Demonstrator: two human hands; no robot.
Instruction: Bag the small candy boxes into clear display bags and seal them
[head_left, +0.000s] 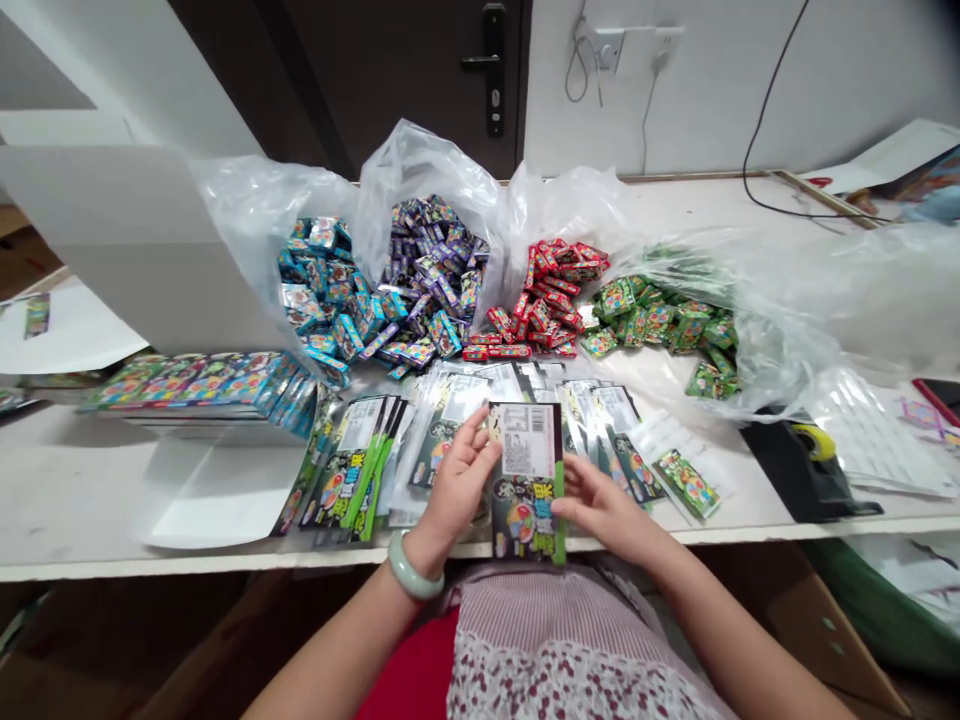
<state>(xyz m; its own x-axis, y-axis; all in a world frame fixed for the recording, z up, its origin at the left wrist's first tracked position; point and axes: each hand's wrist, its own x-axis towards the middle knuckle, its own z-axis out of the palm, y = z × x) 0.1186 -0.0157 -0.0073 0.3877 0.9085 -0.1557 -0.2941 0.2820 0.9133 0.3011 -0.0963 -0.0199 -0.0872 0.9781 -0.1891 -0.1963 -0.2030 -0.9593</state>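
Between my two hands, a flat black packet [525, 480] with a pale label and colourful print is held upright at the table's front edge. My left hand [459, 475] grips its left side, thumb in front. On the right side, my right hand [604, 505] pinches its edge. Behind and around the hands lie stacks of similar packets: one fanned pile [349, 465] to the left, another pile [611, 440] to the right. A green packet [686, 480] in clear plastic rests just beyond my right hand.
Plastic bags spill small boxes in blue [322, 270], purple [435, 255] and red [551, 295], plus green packets [664, 320]. At left stands a white open carton [150, 250] beside a row of boxes [199, 378]. A black tape dispenser [795, 470] sits at right.
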